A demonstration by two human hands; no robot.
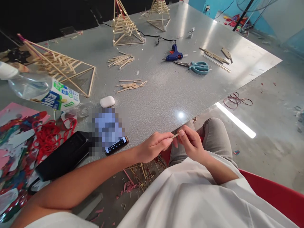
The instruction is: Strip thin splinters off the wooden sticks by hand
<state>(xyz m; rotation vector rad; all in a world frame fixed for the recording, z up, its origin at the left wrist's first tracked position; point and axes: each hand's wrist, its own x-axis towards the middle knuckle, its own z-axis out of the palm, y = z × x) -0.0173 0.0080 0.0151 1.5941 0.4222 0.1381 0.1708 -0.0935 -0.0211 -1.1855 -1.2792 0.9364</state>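
Observation:
Both of my hands meet above my lap, just off the table's near edge. My left hand (155, 146) pinches one end of a short wooden stick (175, 136). At its other end my right hand (191, 141) pinches the same stick between thumb and fingers; most of the stick is hidden by the fingers. Beyond the hands, a small pile of cut sticks (131, 85) lies on the table, with a larger pile of sticks (121, 60) behind it. A blue glue gun (174, 53) rests farther back, its tip pointing left, beside blue-handled scissors (199, 67).
Stick pyramids (64, 68) stand along the back and left. A plastic bottle (45, 90) lies tilted at left, near red yarn (51, 136), a black case (63, 155), a phone (116, 145) and a white earphone case (107, 101). Longer sticks (215, 56) lie at right.

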